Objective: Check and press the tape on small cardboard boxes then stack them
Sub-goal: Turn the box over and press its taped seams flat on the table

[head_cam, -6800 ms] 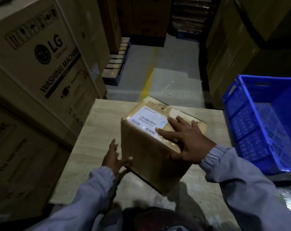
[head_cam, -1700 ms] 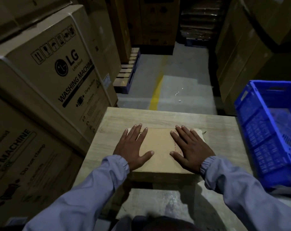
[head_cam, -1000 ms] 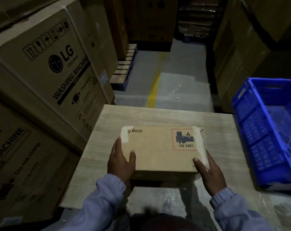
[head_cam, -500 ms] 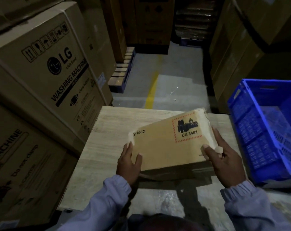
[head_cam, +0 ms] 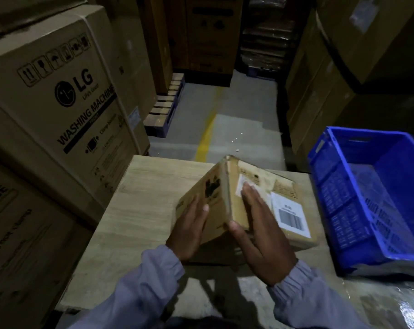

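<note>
Held box (head_cam: pixel 282 186) tilted by table (head_cam: pixel 135 210) right edge; left hand (head_cam: pixel 189 231), right hand (head_cam: pixel 260 236) pressed flat-fingered on opposite faces, probably for tape check.

small cardboard box (head_cam: pixel 227 200) | brown, barcode label on right face | tilted on edge | over wooden table

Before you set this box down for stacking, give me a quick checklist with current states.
1. Both hands on the cardboard box: ok; left hand flat on its left face, right hand flat on the labelled face.
2. Box flat on the table: not ok; tilted, one edge up.
3. Tape pressed down: cannot tell; too dim and blurred.
4. Barcode label uncovered: ok.
5. Blue crate out of the way: ok; it stands right of the box.
</note>
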Tool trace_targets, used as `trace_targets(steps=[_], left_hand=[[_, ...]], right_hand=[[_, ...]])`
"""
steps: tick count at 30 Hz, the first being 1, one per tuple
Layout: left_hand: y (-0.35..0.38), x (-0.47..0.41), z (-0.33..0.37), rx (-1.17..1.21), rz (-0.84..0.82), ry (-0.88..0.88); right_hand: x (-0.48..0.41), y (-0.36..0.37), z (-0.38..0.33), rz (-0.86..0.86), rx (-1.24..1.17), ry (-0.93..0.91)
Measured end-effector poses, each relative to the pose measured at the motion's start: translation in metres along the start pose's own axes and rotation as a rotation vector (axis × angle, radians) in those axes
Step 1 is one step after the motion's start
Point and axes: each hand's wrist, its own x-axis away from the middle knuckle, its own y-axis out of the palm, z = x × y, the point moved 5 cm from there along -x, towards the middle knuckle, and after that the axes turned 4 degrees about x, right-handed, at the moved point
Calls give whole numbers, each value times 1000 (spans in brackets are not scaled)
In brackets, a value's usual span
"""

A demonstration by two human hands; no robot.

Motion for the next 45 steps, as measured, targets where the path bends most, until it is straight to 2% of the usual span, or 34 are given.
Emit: trace_targets(steps=[3, 5, 11, 16, 21, 26, 28, 30, 33, 36, 40, 45], left_hand=[[-12, 8, 41, 235, 5, 159], [-19, 8, 50, 283, -7, 166], [-50, 11, 39, -25, 169, 172], [-60, 9, 22, 21, 258, 133], [-69, 11, 5, -37, 281, 163], [-81, 12, -9, -130, 200, 157], [-80, 10, -10, -260, 161, 156], [-80, 7, -6, -532, 160, 123], [-77, -1, 14, -822, 151, 224], [-61, -8, 24, -910, 84, 292], [-51, -10, 23, -1005, 120, 316], [-61, -17, 32, -1058, 127, 340]], right_hand=[[0, 7, 11, -73, -26, 36], [2, 9, 26, -81, 38, 66], [2, 7, 48, -86, 207, 89], [-2, 18, 44, -131, 339, 49], [-12, 29, 34, -162, 437, 6], [-14, 48, 15, -205, 547, -8], [-18, 42, 14, -177, 539, -25], [-27, 31, 16, -168, 505, -62], [-47, 25, 25, -250, 425, -68], [-55, 37, 33, -300, 472, -123], [-53, 39, 36, -277, 475, -107], [-64, 31, 34, -325, 480, -108]])
